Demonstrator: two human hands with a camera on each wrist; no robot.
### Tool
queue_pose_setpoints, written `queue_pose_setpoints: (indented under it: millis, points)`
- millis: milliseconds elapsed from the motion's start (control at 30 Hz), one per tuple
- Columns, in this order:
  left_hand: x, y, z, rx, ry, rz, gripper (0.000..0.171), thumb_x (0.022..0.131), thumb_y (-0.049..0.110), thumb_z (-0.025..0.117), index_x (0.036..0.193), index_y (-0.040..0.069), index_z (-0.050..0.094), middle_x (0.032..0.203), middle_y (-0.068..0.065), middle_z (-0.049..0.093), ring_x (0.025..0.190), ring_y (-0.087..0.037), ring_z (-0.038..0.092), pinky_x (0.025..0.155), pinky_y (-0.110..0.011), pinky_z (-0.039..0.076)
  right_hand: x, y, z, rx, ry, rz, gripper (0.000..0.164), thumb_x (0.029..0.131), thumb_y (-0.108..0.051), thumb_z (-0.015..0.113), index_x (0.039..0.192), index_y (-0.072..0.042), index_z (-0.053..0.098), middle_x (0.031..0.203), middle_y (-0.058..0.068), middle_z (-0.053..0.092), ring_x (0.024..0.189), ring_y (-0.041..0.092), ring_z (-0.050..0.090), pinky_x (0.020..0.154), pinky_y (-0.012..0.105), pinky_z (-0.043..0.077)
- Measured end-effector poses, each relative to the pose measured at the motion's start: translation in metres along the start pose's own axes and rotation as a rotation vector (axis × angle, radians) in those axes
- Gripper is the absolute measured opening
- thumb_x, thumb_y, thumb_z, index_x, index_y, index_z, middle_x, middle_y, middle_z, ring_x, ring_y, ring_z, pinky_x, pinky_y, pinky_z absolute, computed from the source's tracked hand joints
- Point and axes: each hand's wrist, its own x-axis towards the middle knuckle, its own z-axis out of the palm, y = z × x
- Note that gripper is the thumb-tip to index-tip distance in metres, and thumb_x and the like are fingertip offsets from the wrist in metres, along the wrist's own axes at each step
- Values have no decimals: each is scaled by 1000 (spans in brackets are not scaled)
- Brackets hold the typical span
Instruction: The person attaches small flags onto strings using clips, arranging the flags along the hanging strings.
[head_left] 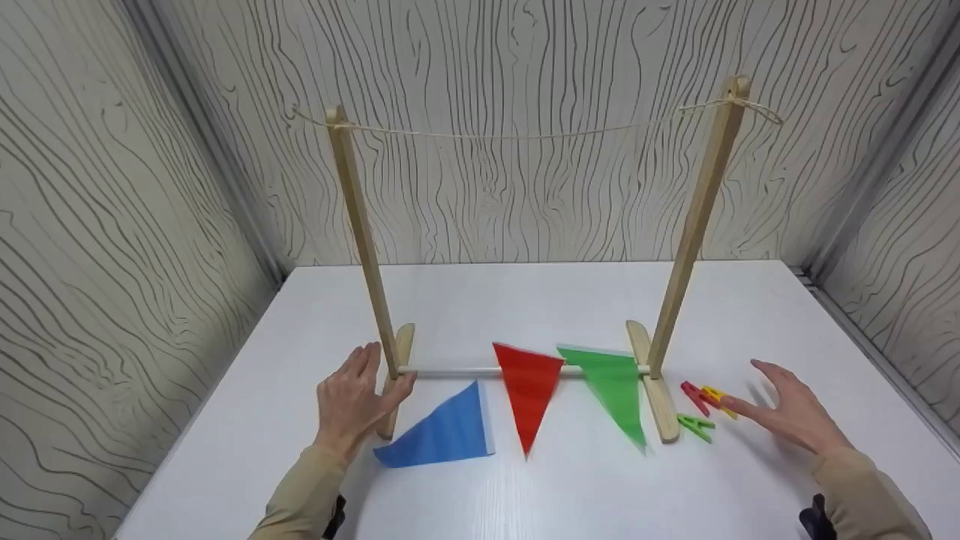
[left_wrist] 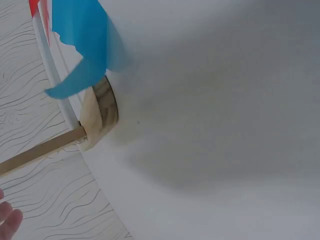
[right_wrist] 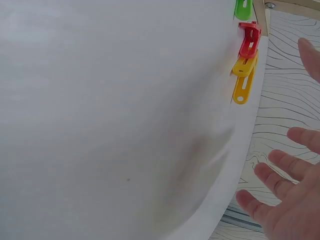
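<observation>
My left hand (head_left: 352, 409) is beside the left post (head_left: 364, 240) of a wooden stand, fingers extended, holding nothing; whether it touches the stand I cannot tell. On the right, my spread right hand (head_left: 795, 412) hovers by small plastic clothespins: one red (head_left: 694, 397), one yellow (head_left: 718, 400) and one green (head_left: 696, 427). The red and yellow clothespins overlap in the right wrist view. A blue triangular flag (head_left: 450, 435) lies near my left hand. Red (head_left: 527, 390) and green (head_left: 619, 386) triangular flags lie across the stand's white crossbar (head_left: 450, 370).
A thin string (head_left: 487, 137) sags between the tops of the left post and the right post (head_left: 697, 232). The stand's wooden feet rest on a white table (head_left: 465, 300). Wood-grain patterned panels (head_left: 487, 202) rise at the back and both sides.
</observation>
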Motion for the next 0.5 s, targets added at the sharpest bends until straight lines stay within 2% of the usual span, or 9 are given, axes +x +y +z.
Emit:
queue_pose_setpoints:
  millis: [67,133,233,300,367,500]
  points:
    - [4,8,5,-33,23,21,60,76,53,79,102,-1,73,85,-14,76,61,-21,69,40,-27,47,2,-1,-1,2,-14,12,97,91,-55,65,150,12,27,149,47,24,133,64,29,106,76,29]
    - [7,19,10,-54,19,24,57,71,49,84,102,2,72,79,-10,74,52,-16,62,40,-24,44,3,-2,-1,9,-33,24,96,91,-54,65,149,13,28,146,46,28,129,63,35,103,74,36]
    - [11,37,19,-79,-6,-3,56,70,46,86,105,4,74,74,-9,74,48,-15,58,43,-22,45,5,-3,-1,24,-53,40,95,91,-54,67,147,13,30,143,46,33,122,61,44,97,68,45]
    - [13,50,24,-100,-43,-36,55,73,46,85,108,5,76,70,-7,73,48,-15,59,47,-22,48,6,-3,-1,36,-72,52,95,90,-54,67,147,13,30,142,45,35,120,60,46,95,66,48]
    - [15,62,28,-98,-118,-77,52,80,51,79,110,8,77,67,-5,71,47,-14,57,49,-21,49,8,-3,0,41,-84,60,95,89,-54,69,146,13,31,139,45,39,118,59,47,93,64,49]
    - [20,85,40,-147,-190,-136,48,87,52,72,108,10,78,74,-4,76,61,-16,68,56,-21,54,11,-3,1,62,-116,87,95,88,-53,71,146,11,31,135,44,43,115,56,48,92,62,50]
